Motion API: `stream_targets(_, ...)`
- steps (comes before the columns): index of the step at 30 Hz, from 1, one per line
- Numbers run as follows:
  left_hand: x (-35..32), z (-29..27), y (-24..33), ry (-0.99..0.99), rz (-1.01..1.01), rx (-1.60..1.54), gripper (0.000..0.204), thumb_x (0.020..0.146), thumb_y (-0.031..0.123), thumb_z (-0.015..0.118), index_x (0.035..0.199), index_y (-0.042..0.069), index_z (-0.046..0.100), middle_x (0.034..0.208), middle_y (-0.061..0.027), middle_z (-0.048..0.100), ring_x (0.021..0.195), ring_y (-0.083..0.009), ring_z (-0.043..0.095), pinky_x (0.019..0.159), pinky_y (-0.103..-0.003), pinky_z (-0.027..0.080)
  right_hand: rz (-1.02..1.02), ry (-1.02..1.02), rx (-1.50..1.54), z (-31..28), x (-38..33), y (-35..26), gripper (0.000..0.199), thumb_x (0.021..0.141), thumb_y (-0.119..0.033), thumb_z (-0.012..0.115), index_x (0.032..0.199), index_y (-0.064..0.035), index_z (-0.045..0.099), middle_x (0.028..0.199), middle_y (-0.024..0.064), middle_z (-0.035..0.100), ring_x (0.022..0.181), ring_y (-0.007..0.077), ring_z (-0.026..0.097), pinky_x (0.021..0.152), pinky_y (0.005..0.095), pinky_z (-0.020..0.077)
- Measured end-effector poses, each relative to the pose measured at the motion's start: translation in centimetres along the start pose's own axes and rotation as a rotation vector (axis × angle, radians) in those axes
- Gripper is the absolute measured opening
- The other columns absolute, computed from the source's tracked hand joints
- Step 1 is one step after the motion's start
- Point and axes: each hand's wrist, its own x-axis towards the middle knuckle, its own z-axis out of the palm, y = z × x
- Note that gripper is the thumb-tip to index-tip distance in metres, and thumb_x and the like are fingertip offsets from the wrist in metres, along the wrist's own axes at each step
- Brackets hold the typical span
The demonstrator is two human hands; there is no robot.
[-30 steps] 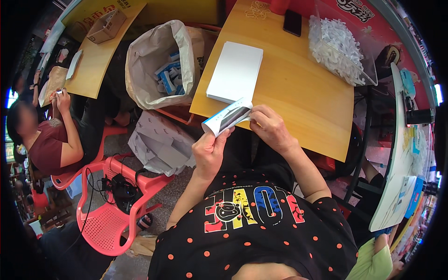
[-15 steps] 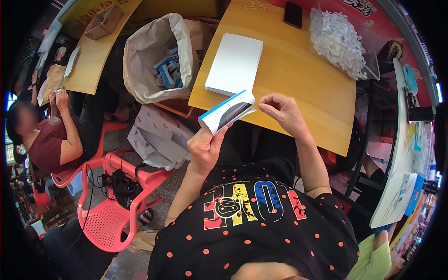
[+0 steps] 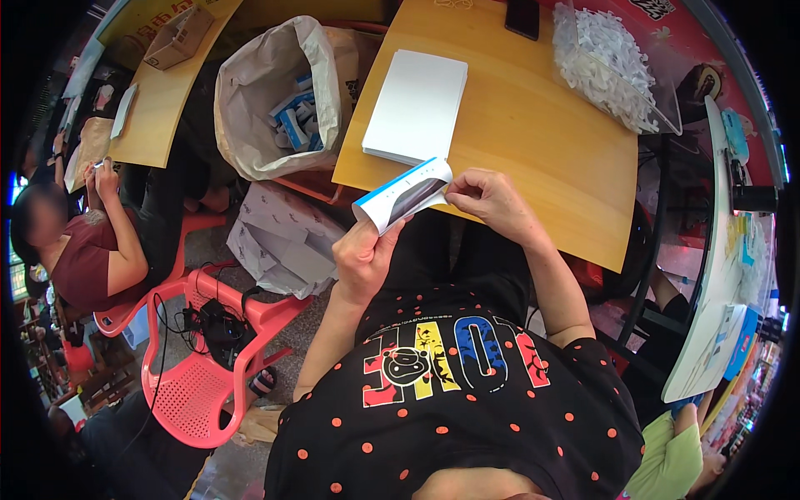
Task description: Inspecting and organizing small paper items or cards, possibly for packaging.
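My left hand (image 3: 364, 258) grips a small white and blue cardboard box (image 3: 402, 194) from below, held just off the near edge of the wooden table (image 3: 533, 142). My right hand (image 3: 487, 200) pinches the box's right end flap with its fingertips. The box looks open on the side facing me, dark inside. A stack of flat white sheets (image 3: 417, 107) lies on the table right behind the box.
A clear bag of small white plastic parts (image 3: 612, 67) and a dark phone (image 3: 523, 17) lie at the table's far side. A white sack holding blue and white boxes (image 3: 279, 100) stands left of the table. A pink plastic chair (image 3: 196, 367) and a seated person (image 3: 83, 242) are at left.
Both hands have carried the box slightly toward the table edge, and my right fingers have shifted onto its end flap. The view has tilted a little.
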Motion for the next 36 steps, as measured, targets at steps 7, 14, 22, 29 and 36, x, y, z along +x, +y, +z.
stream_targets(7, -0.2, -0.1, -0.1, 0.005, 0.025, 0.006, 0.016, 0.086, -0.002, 0.06, 0.1, -0.01, 0.063, 0.09, -0.0158, 0.069, 0.082, -0.0228, 0.07, 0.07, -0.03, 0.056, 0.013, 0.035, -0.016, 0.6, -0.2, -0.1, 0.019, 0.088, -0.015, 0.061, 0.08, 0.0031, 0.059, 0.068, -0.0009, 0.053, 0.063, 0.0062, 0.045, 0.057, 0.0231, 0.0395)
stream_targets(14, -0.4, -0.4, -0.5, 0.032, 0.017, 0.025, 0.016, 0.086, -0.002, 0.06, 0.1, -0.009, 0.064, 0.087, -0.0152, 0.07, 0.081, -0.022, 0.07, 0.069, -0.029, 0.055, 0.068, 0.049, 0.137, 0.2, -1.1, -0.5, 0.015, 0.088, -0.012, 0.061, 0.084, 0.0027, 0.061, 0.073, -0.0036, 0.055, 0.066, 0.0036, 0.046, 0.059, 0.0206, 0.0401)
stream_targets(22, -0.1, -0.6, 0.0, 0.007, 0.097, 0.083, 0.015, 0.084, -0.001, 0.063, 0.098, -0.007, 0.065, 0.087, -0.0146, 0.07, 0.078, -0.0206, 0.07, 0.067, -0.028, 0.053, 0.085, 0.089, 0.16, -0.3, -0.5, -0.4, 0.02, 0.084, -0.016, 0.066, 0.091, 0.0027, 0.068, 0.078, 0.0025, 0.066, 0.071, 0.0069, 0.055, 0.066, 0.0242, 0.0455)
stream_targets(29, -0.4, -0.3, -0.4, 0.041, 0.149, 0.121, 0.016, 0.08, 0.003, 0.069, 0.095, -0.002, 0.066, 0.081, -0.0157, 0.067, 0.071, -0.0291, 0.067, 0.059, -0.032, 0.052, 0.118, 0.051, 0.202, -0.3, -0.2, 0.4, 0.019, 0.081, -0.016, 0.069, 0.088, 0.0023, 0.07, 0.078, 0.0036, 0.067, 0.071, 0.0077, 0.057, 0.067, 0.0241, 0.0467)
stream_targets(36, -0.3, -0.2, -0.6, 0.014, 0.155, 0.132, 0.016, 0.08, 0.003, 0.069, 0.095, -0.003, 0.066, 0.078, -0.0148, 0.066, 0.068, -0.0288, 0.066, 0.058, -0.032, 0.051, 0.14, 0.03, 0.203, 0.1, -0.1, 0.9, 0.02, 0.081, -0.016, 0.067, 0.086, 0.0025, 0.069, 0.074, 0.0035, 0.066, 0.07, 0.008, 0.056, 0.066, 0.0248, 0.046)
